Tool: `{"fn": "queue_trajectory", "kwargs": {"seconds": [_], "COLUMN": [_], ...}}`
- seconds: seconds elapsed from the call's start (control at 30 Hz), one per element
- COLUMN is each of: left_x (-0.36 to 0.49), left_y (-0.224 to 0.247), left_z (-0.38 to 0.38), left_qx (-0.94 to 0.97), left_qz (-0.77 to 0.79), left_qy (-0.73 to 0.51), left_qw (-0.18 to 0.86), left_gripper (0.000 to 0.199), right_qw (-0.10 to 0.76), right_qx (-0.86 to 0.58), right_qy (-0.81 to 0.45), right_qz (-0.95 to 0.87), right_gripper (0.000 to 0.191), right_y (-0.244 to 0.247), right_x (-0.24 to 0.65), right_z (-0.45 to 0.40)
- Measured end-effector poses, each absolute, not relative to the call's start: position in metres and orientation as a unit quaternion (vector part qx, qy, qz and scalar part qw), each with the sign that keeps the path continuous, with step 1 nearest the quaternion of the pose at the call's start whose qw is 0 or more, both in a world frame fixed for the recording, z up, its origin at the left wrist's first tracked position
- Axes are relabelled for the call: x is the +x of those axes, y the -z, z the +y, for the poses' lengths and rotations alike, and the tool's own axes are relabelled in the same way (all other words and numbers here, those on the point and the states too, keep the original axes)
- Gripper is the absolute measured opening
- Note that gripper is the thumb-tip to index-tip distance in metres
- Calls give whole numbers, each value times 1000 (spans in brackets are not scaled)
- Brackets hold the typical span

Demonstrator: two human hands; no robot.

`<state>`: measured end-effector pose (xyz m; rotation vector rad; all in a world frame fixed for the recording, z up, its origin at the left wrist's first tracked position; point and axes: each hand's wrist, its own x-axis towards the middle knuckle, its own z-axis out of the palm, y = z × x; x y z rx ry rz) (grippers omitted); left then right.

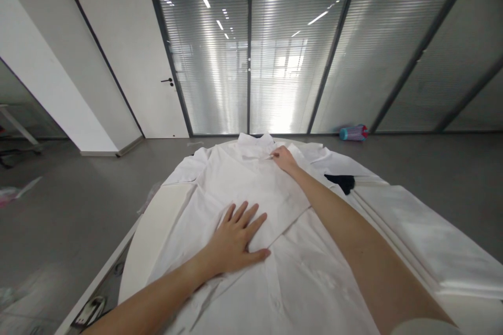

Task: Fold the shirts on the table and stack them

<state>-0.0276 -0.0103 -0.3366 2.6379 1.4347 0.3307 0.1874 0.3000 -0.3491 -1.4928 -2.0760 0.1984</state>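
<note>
A white collared shirt (220, 178) is spread out over a white table (137, 256), its collar at the far end and its front overlapping in a diagonal fold. My left hand (236, 241) lies flat on the middle of the shirt with the fingers spread. Near the collar, my right hand (283, 159) pinches the edge of the shirt's fabric between thumb and fingers.
Folded white cloth (428, 235) lies along the table's right side, with a dark item (342, 183) near its far end. A blue and red basket (353, 133) rests on the floor by the glass wall. A power strip (90, 311) sits at the lower left.
</note>
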Motion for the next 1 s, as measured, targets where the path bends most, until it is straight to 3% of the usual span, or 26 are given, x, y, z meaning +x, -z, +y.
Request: {"fn": "queue_trajectory", "kwargs": {"seconds": [0.13, 0.33, 0.43, 0.53, 0.63, 0.77, 1.0], "left_x": [-26, -22, -23, -26, -27, -27, -22], "left_y": [330, 291, 283, 293, 314, 337, 339], "left_z": [-14, 36, 99, 160, 197, 211, 225], "left_qx": [868, 838, 809, 789, 783, 785, 767], "left_qz": [481, 509, 554, 588, 602, 608, 627], "left_qy": [-110, -157, -195, -169, -141, -105, -117], "left_qw": [61, 116, 28, -55, -72, -60, -70], "left_gripper": [75, 49, 38, 45, 55, 55, 53], "right_qw": [252, 217, 205, 198, 197, 171, 147], "right_qx": [-551, -546, -545, -534, -504, -481, -477], "right_qy": [-44, 4, 23, 37, 58, 47, 32], "right_qz": [-794, -809, -813, -821, -839, -859, -866], "right_gripper": [31, 33, 34, 33, 39, 56, 59], "right_y": [354, 343, 339, 339, 342, 349, 353], "right_x": [188, 186, 186, 184, 179, 172, 173], "right_z": [285, 273, 268, 263, 259, 259, 262]}}
